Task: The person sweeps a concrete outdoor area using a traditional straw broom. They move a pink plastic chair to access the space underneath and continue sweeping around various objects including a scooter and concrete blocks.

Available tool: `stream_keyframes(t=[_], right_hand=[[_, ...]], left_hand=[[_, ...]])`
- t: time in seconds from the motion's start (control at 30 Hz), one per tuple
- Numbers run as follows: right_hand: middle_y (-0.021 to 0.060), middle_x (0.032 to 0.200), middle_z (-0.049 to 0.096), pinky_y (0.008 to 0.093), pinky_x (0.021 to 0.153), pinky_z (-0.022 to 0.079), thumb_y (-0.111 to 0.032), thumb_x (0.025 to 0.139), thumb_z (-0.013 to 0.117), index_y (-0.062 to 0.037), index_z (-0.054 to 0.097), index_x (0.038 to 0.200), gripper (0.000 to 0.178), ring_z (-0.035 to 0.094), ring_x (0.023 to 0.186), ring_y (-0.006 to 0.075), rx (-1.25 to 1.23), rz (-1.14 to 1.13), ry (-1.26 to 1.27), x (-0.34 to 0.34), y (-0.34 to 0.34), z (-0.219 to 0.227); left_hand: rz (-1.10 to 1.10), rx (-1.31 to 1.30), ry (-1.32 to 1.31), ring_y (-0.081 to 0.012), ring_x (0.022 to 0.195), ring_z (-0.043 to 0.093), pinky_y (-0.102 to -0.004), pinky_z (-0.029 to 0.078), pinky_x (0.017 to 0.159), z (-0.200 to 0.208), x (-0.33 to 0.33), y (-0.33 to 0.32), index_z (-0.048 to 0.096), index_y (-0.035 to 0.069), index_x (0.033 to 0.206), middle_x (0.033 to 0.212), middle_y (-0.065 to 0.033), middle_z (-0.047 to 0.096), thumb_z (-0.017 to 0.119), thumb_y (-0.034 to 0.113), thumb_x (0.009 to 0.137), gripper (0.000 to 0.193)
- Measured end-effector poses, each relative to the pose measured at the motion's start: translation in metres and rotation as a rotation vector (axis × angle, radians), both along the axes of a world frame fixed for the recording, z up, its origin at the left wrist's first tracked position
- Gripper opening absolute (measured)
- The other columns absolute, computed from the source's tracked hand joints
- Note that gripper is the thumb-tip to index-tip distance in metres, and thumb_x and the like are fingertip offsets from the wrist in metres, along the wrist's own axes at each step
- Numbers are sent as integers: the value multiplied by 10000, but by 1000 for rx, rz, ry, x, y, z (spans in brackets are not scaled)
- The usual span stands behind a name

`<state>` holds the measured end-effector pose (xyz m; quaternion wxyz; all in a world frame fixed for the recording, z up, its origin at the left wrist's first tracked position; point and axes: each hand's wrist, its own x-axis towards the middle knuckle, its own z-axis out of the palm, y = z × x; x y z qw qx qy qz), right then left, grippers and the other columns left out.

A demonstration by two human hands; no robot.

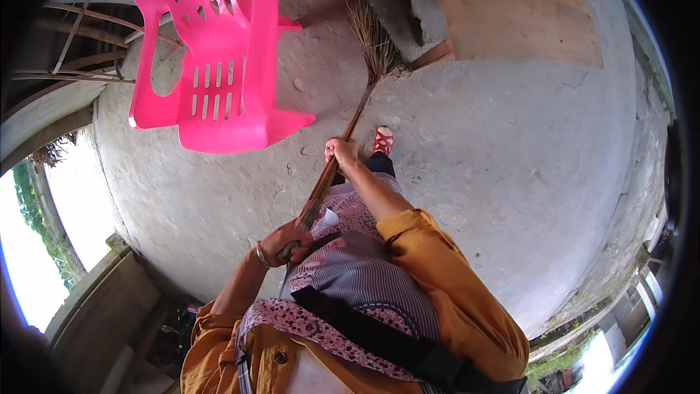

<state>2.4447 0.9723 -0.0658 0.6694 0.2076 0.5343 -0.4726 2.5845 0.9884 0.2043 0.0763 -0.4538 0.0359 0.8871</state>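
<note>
Both of my hands grip a long brown twig broom [361, 109]. My left hand [286, 239] wraps round the handle's near end, close to my waist, with a bracelet on that wrist. Farther along the handle, my right hand [343, 153] closes on it with the arm stretched forward. The broom slants away to the far right, and its spread bristles [372, 33] rest on the concrete floor, beside the wooden board's corner. Just left of the broom stands a pink plastic armchair [226, 58] with slots in its seat.
A flat wooden board [514, 11] lies at the far right, by a grey block [426, 18] with a hole. Curved poles [80, 36] are stacked at the far left. A low wall [102, 306] stands at the near left. My red-patterned shoe [383, 141] is on the concrete floor [496, 175].
</note>
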Motion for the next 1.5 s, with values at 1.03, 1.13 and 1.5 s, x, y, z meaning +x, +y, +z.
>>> stream_keyframes(t=[1.03,1.13,1.5], right_hand=[[32,516,483,268,464,408,-155,768,460,-102,427,630,152,486,483,144,-283,-605,-594,26,55,105],[30,540,486,250,481,394,-176,754,473,-95,430,632,152,479,514,150,-324,-596,-510,39,66,115],[68,537,434,273,502,402,-102,767,386,-46,400,657,125,454,502,175,-295,-765,-443,13,150,122]], left_hand=[[-377,-11,18,-205,511,542,-330,474,485,113,-61,-21,322,65,889,602,-96,508,475,65,738,215],[-402,40,-36,-156,554,506,-293,447,516,129,-53,-17,375,65,903,670,-81,478,478,49,744,190],[-416,131,12,-86,572,426,-188,393,496,151,-79,54,387,-26,830,706,-51,400,453,96,773,150]])
